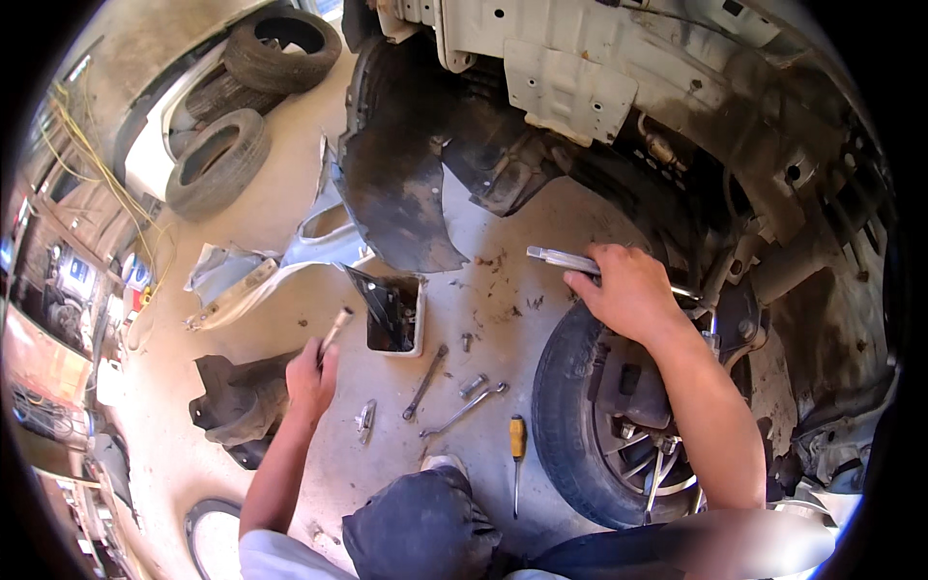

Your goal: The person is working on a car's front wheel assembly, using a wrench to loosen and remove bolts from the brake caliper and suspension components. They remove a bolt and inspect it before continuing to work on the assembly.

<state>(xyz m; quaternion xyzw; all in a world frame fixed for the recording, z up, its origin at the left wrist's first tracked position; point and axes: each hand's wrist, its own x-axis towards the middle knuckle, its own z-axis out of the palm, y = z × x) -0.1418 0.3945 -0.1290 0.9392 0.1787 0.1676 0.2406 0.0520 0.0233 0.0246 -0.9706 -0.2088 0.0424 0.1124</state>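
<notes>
My left hand (311, 379), closed, grips a short rod-like tool (336, 329) with a tan, rounded end sticking up past the fingers; its exact kind is unclear. Beneath that hand lies a torn dark plastic liner piece (232, 396). My right hand (623, 290) is wrapped round a shiny silver bar-handled tool (559, 258). One end of it points left; the other reaches toward the suspension parts (739, 329), where the forearm and shadow hide detail. Below my right forearm is a wheel with a tyre (561, 416), lying beside a dark brake caliper (633, 382).
Wrenches (464, 411), a socket (473, 386) and a yellow-handled screwdriver (518, 440) lie on the floor. A white-rimmed container (420, 319) holds dark parts. Bent panel pieces (319, 242), a hanging liner (396, 193), tyres (220, 164) and the car body (570, 87) stand around.
</notes>
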